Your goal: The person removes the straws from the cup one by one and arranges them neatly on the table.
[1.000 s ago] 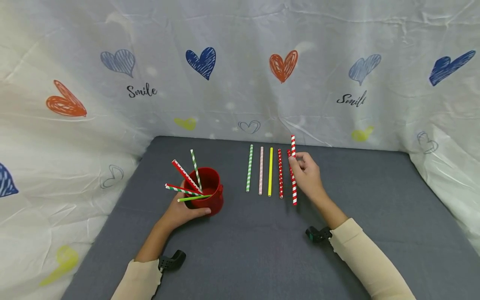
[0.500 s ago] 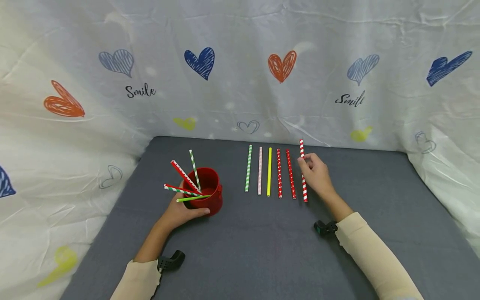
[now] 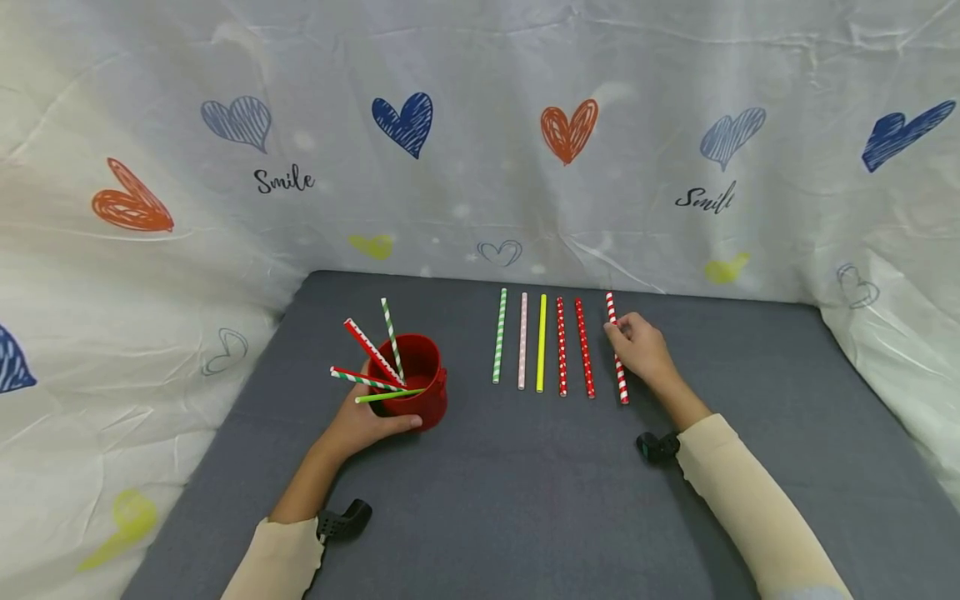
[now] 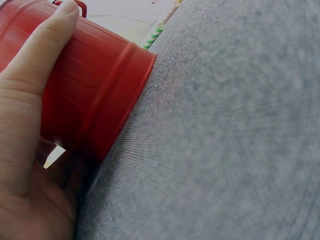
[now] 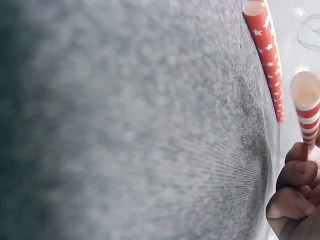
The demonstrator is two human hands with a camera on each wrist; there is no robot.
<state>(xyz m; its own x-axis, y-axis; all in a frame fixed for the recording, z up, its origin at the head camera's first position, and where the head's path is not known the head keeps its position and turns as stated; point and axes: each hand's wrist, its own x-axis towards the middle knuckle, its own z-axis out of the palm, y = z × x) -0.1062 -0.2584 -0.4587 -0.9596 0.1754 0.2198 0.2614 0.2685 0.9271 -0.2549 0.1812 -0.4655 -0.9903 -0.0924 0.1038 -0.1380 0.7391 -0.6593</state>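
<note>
My left hand (image 3: 367,417) grips a small red bucket (image 3: 429,405) at the left, fingers behind it and thumb along its near side. Several paper straws lean out of it, among them a lime green straw (image 3: 382,396) and a green-striped one (image 3: 388,325). At the right end of a row of straws, my right hand (image 3: 641,346) pinches a red-and-white striped straw (image 3: 621,385). In the right wrist view the near end of this striped straw (image 5: 307,112) looks lifted off the cloth. Two red white-patterned straws (image 3: 562,350) lie just left of it.
Further left in the row lie a yellow straw (image 3: 542,343), a pink straw (image 3: 522,342) and a light green striped straw (image 3: 500,336), roughly parallel with small gaps. Grey cloth (image 3: 510,500) covers the table. A white curtain (image 3: 480,208) with printed hearts hangs behind its far edge.
My right hand has carried the red-and-white striped straw rightward and down towards the table, away from the last red patterned straw, now uncovered. The left hand and bucket have stayed put.
</note>
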